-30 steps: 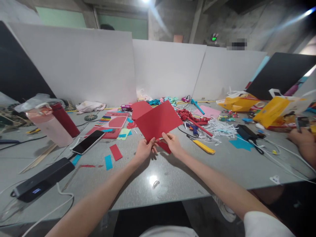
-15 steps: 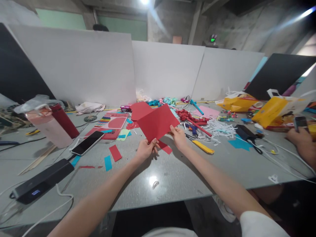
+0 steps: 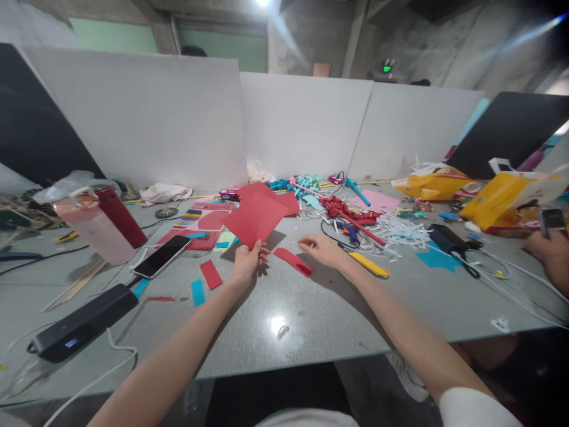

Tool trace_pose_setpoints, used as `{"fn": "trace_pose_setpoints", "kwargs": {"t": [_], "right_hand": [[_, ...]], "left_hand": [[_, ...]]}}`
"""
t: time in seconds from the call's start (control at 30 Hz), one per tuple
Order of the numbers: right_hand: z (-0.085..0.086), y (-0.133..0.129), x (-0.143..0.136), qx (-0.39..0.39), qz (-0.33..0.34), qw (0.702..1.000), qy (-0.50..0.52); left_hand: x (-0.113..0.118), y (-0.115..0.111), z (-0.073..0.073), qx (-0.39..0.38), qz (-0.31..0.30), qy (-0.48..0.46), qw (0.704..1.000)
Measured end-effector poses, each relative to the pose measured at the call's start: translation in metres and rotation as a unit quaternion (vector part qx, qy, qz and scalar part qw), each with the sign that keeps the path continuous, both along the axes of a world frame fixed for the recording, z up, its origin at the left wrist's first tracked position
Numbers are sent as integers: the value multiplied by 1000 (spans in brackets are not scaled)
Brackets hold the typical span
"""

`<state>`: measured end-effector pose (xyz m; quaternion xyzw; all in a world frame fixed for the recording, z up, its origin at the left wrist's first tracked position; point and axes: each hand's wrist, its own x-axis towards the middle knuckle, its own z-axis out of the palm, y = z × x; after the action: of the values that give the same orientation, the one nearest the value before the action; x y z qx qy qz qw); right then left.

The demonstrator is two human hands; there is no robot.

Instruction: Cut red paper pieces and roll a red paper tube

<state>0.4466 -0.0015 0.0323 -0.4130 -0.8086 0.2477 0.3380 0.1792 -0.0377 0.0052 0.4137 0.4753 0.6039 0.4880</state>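
Note:
A large red paper sheet (image 3: pixel 255 216) is pinched at its lower corner by my left hand (image 3: pixel 249 259), raised over the table. My right hand (image 3: pixel 323 250) hovers just right of a narrow red paper strip (image 3: pixel 293 262), fingers slightly curled and apart, with nothing visible between them. Further red paper (image 3: pixel 291 203) shows behind the held sheet. Left of my left hand lie a small red rectangle (image 3: pixel 210 274) and a small blue rectangle (image 3: pixel 198 292).
A phone (image 3: pixel 163 256), a black power bank (image 3: pixel 85 322) and bottles (image 3: pixel 95 228) stand or lie on the left. A yellow cutter (image 3: pixel 370 265), white paper shreds (image 3: pixel 402 231) and a red-wrapped stick (image 3: pixel 362 229) lie right. Another person's hand (image 3: pixel 549 252) holds a phone at the far right.
My right hand has let go of the large red sheet and moved down near the strip. My left hand has shifted left with the sheet, uncovering more of the strip.

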Motion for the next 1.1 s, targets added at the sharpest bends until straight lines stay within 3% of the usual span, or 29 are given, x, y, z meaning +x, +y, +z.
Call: {"fn": "trace_pose_setpoints", "kwargs": {"t": [0.07,0.13,0.27,0.47,0.53,0.7,0.9,1.1], "right_hand": [[-2,-7,-4,30,101,987,-125],[-6,-11,-7,41,156,969,-189],[-16,-11,-10,39,140,959,-242],[-21,-8,-12,73,136,959,-240],[-22,-7,-12,83,113,961,-240],[-26,-1,-9,90,-23,956,-277],[-33,1,-12,45,-73,969,-232],[-35,-3,-22,-23,-132,969,-208]], "left_hand": [[-3,3,-2,-13,14,-8,1000],[-3,5,-4,-16,30,-10,999],[0,6,-7,-14,32,-10,999],[0,6,-4,-18,52,-16,998],[-2,6,-3,-19,56,-23,998],[-4,7,-5,-8,56,-31,998],[-3,6,-3,-12,69,-42,997],[-4,2,2,-54,109,-141,983]]}}
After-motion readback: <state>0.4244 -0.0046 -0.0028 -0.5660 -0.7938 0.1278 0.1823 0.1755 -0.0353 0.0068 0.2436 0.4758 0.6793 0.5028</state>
